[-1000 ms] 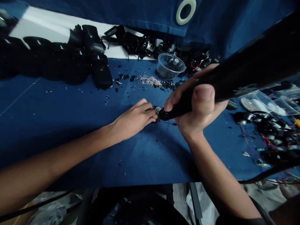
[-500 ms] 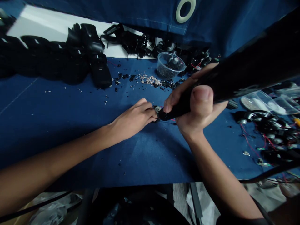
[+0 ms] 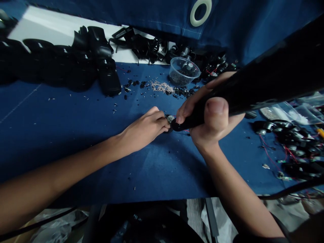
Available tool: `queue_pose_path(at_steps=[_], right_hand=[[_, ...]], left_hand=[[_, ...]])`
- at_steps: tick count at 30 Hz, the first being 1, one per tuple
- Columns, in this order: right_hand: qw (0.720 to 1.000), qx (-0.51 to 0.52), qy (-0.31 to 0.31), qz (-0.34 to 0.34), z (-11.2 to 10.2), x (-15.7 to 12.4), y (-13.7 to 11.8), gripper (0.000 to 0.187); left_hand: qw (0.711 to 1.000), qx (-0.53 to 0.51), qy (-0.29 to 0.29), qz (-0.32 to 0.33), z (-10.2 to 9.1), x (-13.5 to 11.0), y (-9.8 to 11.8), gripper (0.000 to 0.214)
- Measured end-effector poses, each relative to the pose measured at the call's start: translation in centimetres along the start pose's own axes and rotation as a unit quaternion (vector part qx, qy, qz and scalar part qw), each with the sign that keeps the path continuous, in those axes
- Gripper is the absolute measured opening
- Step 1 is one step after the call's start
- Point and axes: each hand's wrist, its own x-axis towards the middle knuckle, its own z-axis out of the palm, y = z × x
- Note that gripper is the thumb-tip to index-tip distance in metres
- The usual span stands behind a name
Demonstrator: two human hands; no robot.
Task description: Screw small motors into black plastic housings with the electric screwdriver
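Observation:
My left hand (image 3: pixel 149 126) reaches in from the left with its fingers closed on a small part (image 3: pixel 170 118), pale and dark, with red wire beside it. Much of that part is covered by fingertips and tool. My right hand (image 3: pixel 215 114) is wrapped around a long black electric screwdriver (image 3: pixel 243 91), thumb on the near side. The tool slants down from the upper right, and its rounded front end is right at the part by my left fingertips. Its bit is hidden from view.
Small silver screws (image 3: pixel 162 86) lie heaped beside a clear plastic tub (image 3: pixel 184 72) of dark bits. Black housings (image 3: pixel 108 76) line the back left. Wired motor assemblies (image 3: pixel 298 141) and clear containers (image 3: pixel 278 113) sit on the right. A blue cloth (image 3: pixel 88 179) covers the table.
My right hand and the screwdriver have sunk very slightly, with the tool's rear tilting lower. My left hand stays in place on the small part.

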Motion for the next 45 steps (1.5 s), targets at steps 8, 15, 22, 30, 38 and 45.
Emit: queue_pose_path(at_steps=[8,15,22,30,38,45], right_hand=[[0.999,0.031,0.010,-0.026,0.5,-0.1,0.2,0.037],[0.968,0.062,0.232,-0.072,-2.5,0.8,-1.9,0.017],[0.928,0.073,0.352,0.100,-9.3,-3.0,-0.4,0.030],[0.898,0.076,0.334,0.278,-10.2,-6.6,0.4,0.030],[0.899,-0.125,0.195,0.372,-13.2,-7.6,1.7,0.037],[0.918,-0.043,0.258,0.300,-14.7,-5.1,1.3,0.030]], left_hand=[[1.000,0.018,-0.002,0.011,0.0,0.0,0.1,0.012],[0.994,0.095,-0.024,0.049,-0.5,-0.5,0.3,0.021],[0.996,0.090,-0.025,-0.011,-0.7,-0.8,0.7,0.014],[0.997,0.019,0.008,-0.071,-0.9,-0.5,-0.3,0.008],[0.990,-0.053,0.007,-0.132,-0.8,-0.4,-1.1,0.010],[0.989,-0.080,-0.036,-0.120,-1.6,-0.2,-2.0,0.009]])
